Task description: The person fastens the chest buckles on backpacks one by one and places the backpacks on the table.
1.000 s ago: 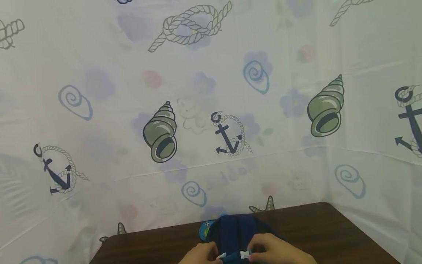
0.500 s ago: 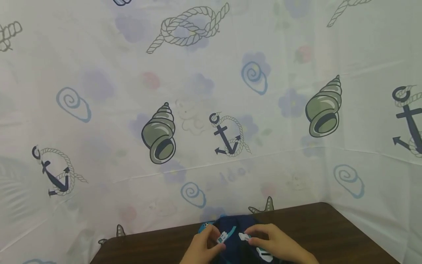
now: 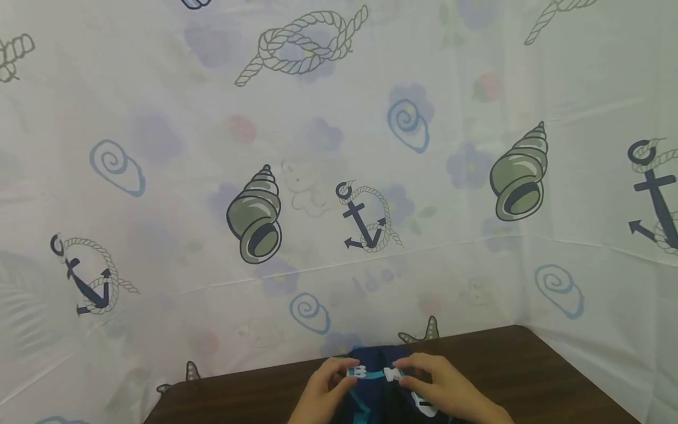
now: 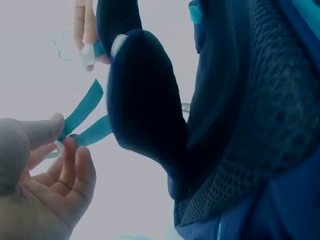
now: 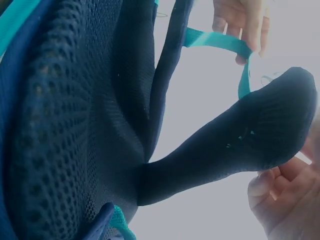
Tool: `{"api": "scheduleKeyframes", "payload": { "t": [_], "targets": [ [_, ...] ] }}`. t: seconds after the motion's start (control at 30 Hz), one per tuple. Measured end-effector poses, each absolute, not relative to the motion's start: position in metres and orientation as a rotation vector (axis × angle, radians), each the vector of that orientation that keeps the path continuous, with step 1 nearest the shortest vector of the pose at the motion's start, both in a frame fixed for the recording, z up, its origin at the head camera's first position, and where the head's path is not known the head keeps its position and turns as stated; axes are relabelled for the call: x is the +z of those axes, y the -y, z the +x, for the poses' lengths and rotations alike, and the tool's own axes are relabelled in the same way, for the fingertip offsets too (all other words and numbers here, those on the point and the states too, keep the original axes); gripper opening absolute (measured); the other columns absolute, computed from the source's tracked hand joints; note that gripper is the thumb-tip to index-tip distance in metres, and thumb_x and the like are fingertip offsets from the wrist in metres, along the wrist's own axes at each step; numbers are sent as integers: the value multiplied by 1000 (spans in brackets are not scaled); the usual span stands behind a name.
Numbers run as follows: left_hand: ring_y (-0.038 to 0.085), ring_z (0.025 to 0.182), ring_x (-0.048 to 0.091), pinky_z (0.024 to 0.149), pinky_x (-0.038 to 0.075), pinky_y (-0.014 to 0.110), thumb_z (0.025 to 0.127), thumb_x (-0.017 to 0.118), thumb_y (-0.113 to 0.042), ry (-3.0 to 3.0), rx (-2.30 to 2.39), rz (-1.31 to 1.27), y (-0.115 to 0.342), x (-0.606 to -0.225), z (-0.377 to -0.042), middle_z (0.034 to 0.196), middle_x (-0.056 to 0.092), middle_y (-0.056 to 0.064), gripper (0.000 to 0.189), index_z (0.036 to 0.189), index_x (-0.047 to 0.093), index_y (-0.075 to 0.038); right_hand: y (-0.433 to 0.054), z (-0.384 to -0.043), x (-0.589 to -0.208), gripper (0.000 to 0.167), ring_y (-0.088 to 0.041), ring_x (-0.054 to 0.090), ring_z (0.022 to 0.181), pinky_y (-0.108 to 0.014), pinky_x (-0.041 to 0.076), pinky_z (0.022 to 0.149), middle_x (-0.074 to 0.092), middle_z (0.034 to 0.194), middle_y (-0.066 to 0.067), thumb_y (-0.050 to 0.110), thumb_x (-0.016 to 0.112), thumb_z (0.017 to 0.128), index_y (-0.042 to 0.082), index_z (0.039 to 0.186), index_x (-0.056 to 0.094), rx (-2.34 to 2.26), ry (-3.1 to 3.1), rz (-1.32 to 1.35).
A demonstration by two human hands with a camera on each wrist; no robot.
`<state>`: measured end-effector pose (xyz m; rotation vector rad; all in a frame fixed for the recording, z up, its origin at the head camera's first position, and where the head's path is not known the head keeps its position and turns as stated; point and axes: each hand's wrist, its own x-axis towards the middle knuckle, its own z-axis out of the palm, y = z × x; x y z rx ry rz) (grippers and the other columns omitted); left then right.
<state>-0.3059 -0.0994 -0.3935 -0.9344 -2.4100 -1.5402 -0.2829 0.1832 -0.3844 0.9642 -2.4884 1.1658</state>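
Note:
A navy backpack point(image 3: 371, 400) with teal straps stands on the table, its mesh back panel point(image 4: 270, 110) close up in the left wrist view. My left hand point(image 3: 324, 388) pinches a white pronged buckle half point(image 3: 360, 371) on a teal strap point(image 4: 87, 107). Opposite it, my right hand point(image 3: 442, 383) holds another white buckle piece point(image 3: 392, 374) between thumb and fingers. The two pieces face each other with a gap, and teal webbing point(image 3: 375, 375) shows between them. In the right wrist view, a padded shoulder strap point(image 5: 240, 135) partly covers my right hand.
A further white buckle point(image 3: 425, 406) hangs below my right hand. The dark wood table point(image 3: 508, 365) ends at a back edge against a white curtain point(image 3: 339, 129) printed with shells, anchors and knots.
Both hands have risen from lower on the backpack, bringing the white buckle pieces up. The left piece, tilted half a second ago, is now level with the right one.

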Motion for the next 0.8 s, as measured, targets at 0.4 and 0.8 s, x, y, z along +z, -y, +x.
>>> {"api": "scheduleKeyframes", "payload": {
  "t": [0.4,0.8],
  "targets": [
    [0,78,55,64,47,19,96,66,-23,2434,-1516,-952,98,-400,-308,107,66,11,31,123,66,-9,-180,-279,-385,35,-9,62,115,-24,52,92,70,122,0,41,61,98,16,122,67,1113,2492,942],
    [0,80,55,66,50,19,96,67,-20,2428,-1540,-1024,95,-400,-309,106,67,9,28,122,66,-10,-179,-281,-387,31,3,53,82,-20,49,68,69,104,5,35,65,96,14,119,68,1210,2445,1010]
  ]
}}
